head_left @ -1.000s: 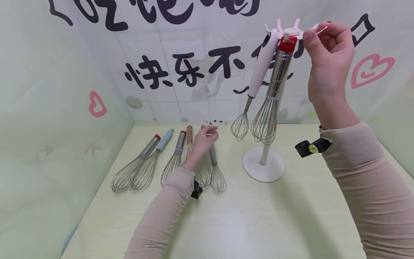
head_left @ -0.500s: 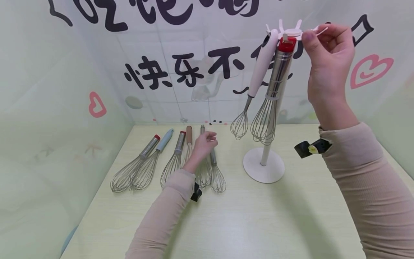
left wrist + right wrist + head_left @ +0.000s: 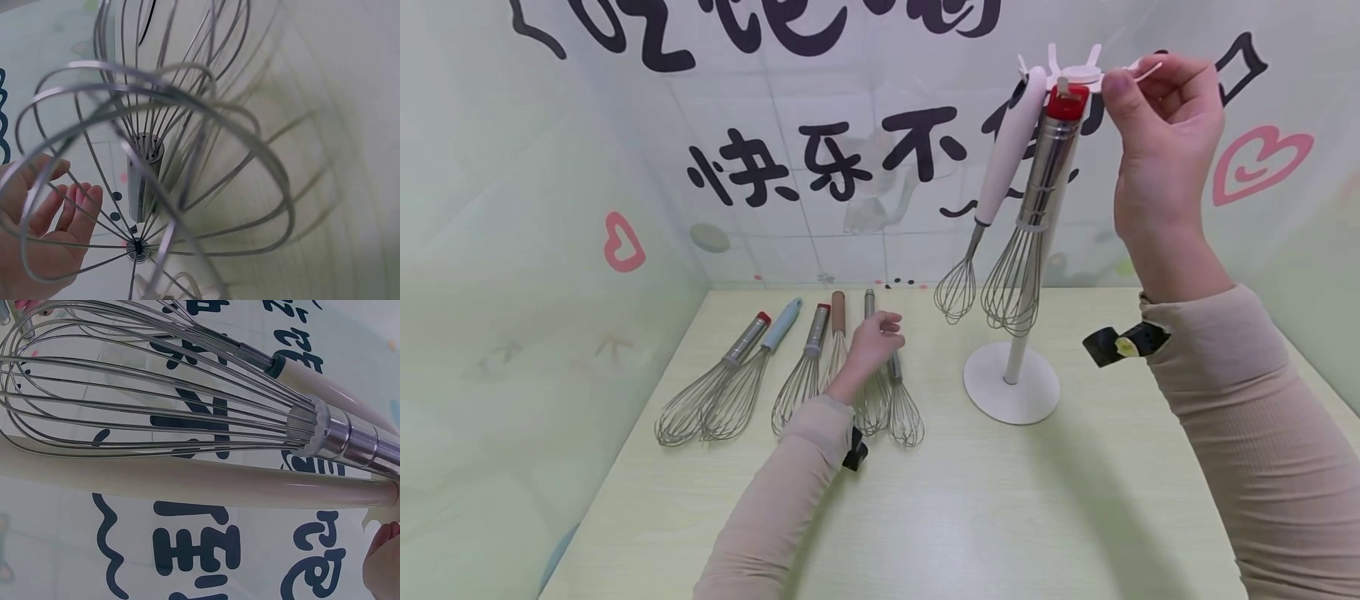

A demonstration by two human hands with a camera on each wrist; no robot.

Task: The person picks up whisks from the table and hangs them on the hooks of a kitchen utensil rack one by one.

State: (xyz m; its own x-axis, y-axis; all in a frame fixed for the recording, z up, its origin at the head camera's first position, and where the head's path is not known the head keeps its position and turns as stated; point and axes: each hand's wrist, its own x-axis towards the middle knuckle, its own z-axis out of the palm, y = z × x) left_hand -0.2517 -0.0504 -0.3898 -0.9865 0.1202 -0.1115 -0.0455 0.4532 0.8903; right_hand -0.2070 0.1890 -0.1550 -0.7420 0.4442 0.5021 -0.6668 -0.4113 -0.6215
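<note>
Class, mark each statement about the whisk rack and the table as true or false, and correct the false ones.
1. Two whisks hang from the white rack. True: a white-handled whisk and a red-capped steel whisk.
2. The right hand rests flat on the table. False: it is raised at the top of the rack, pinching one of its white hook arms.
3. The left hand is down among the whisks lying on the table. True.
4. A whisk with a light blue handle hangs from the rack. False: it lies on the table in the row at the left.
5. The rack lies on its side. False: it stands upright on its round base.
</note>
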